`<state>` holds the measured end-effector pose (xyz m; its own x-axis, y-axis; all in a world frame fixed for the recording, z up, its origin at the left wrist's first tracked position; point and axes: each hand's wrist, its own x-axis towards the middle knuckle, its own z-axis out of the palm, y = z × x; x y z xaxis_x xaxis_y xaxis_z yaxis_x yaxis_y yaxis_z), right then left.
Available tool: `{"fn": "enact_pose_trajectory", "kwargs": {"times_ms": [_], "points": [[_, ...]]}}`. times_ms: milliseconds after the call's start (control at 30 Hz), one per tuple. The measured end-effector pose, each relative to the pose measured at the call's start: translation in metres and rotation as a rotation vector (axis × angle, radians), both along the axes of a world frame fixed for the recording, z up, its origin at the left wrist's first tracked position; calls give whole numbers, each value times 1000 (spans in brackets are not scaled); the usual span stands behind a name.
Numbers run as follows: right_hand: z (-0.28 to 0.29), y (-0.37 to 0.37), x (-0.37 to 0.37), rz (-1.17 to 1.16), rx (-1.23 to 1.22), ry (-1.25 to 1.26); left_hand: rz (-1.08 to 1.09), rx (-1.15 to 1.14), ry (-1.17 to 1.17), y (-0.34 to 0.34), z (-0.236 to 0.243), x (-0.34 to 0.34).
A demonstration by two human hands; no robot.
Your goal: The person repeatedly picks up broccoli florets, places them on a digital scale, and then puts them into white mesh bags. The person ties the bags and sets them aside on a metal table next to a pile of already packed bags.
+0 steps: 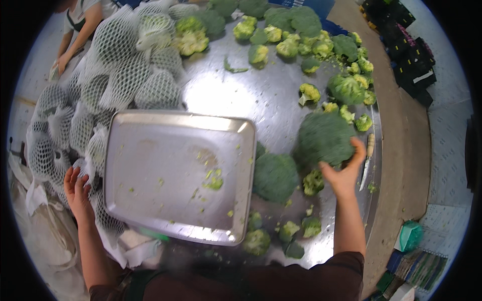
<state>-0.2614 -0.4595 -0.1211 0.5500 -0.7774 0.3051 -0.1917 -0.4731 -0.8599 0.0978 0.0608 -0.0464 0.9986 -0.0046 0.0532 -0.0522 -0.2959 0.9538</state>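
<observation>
My right hand [345, 175] curves around the near right side of a large broccoli head [325, 138], thumb at its front and fingers at its right. Another big broccoli head [275, 176] lies to its left, against a shallow metal tray [175, 150]. In the tray are only small green and yellowish crumbs. Beyond the tray's left edge, my left hand [79, 193] is raised with fingers apart, holding nothing. It is nearest to a heap of broccoli heads in white foam nets [93, 125]. A small floret [313, 182] lies just below the gripped head.
Yellowing broccoli pieces [321, 46] crowd the far right of the metal table [216, 90]. A knife with a wooden handle [370, 150] lies near the right edge. Loose florets [257, 242] lie at the near side. Another person's hand [61, 64] shows at far left. Dark crates [409, 50] stand beyond the aisle.
</observation>
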Motion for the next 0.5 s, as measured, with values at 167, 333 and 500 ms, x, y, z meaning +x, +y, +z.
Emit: {"fn": "enact_pose_trajectory", "kwargs": {"times_ms": [167, 333, 500], "points": [[75, 65, 48, 188, 163, -314, -59, 25, 26, 44, -4, -28], [95, 176, 121, 340, 662, -88, -263, -19, 111, 70, 12, -55], [108, 240, 142, 413, 294, 189, -481, 136, 242, 133, 14, -97]]}}
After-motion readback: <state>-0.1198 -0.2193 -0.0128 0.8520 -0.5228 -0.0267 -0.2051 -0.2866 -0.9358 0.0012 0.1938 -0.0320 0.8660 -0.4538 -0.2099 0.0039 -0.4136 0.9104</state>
